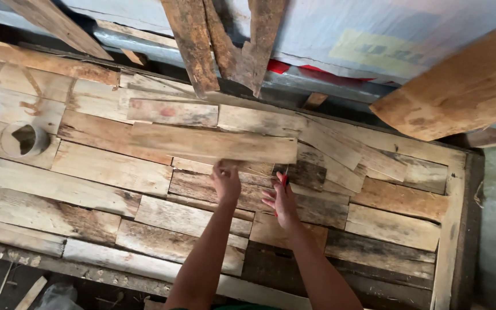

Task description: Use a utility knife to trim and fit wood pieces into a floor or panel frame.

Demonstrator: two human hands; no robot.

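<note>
Workshop setting: a large surface (454,189) panelled with mismatched reclaimed boards fills the frame, framed by a rail at right; rough planks (193,40) lean against a pale sheet at upper centre.

Item 1, centre left: round tape roll (24,139), lying flat on the boards, well apart from the hands.

Item 2, centre: loose board (202,143), pale brown, lying flat on top of the panelled boards. Long axis runs left to right across the frame, tilted very slightly down toward the right; its squared right end points at the right of the frame and stops just above the pencil.

Item 3, centre: left hand (226,181), fingers curled over the lower edge of the loose board, pinning it.

Item 4, just right of centre: right hand (282,201), fingers closed narrowly on a red pencil (284,179), tip up toward the board's right end.

Item 5, upper right: broad plank (460,86), close to the camera, slanting.

Risks, as judged:
- The loose board is held at one edge only; a light grip could let it pivot, skewing any mark.
- Uneven boards beneath may rock it.
- Rough, split edges could drive splinters into bare fingers.
- Whether the leaning planks above are secure cannot be told; a knock could bring them down.
</note>
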